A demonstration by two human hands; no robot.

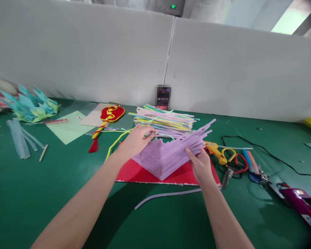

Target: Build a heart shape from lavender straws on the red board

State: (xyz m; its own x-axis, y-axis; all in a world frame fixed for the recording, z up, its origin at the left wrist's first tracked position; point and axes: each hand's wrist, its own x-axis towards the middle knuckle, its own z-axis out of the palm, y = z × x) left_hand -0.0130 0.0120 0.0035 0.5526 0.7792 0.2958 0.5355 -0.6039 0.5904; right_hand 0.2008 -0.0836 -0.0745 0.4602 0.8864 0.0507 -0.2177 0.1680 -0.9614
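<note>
A V-shaped panel of lilac pipe cleaners (pixel 168 157), laid side by side, is over a red board (pixel 142 174). My right hand (pixel 200 162) grips the panel's right wing, thumb on top and fingers underneath. Loose stem ends stick out past that hand to the upper right. My left hand (pixel 137 140) hovers at the panel's upper left edge, fingers bent and slightly apart, with nothing visible between them. Behind the panel lies a pile of pastel pipe cleaners (pixel 166 119). One single lilac pipe cleaner (pixel 168 194) rests on the green table in front of the board.
To the right are a yellow glue gun (pixel 216 152), scissors (pixel 233 166), keys (pixel 264 178) and a purple tool (pixel 298 200) near a black cord. A red fan-shaped ornament (pixel 112 113), pale green paper (pixel 69 128), glue sticks (pixel 18 138) and a blue-green paper piece (pixel 32 103) lie left.
</note>
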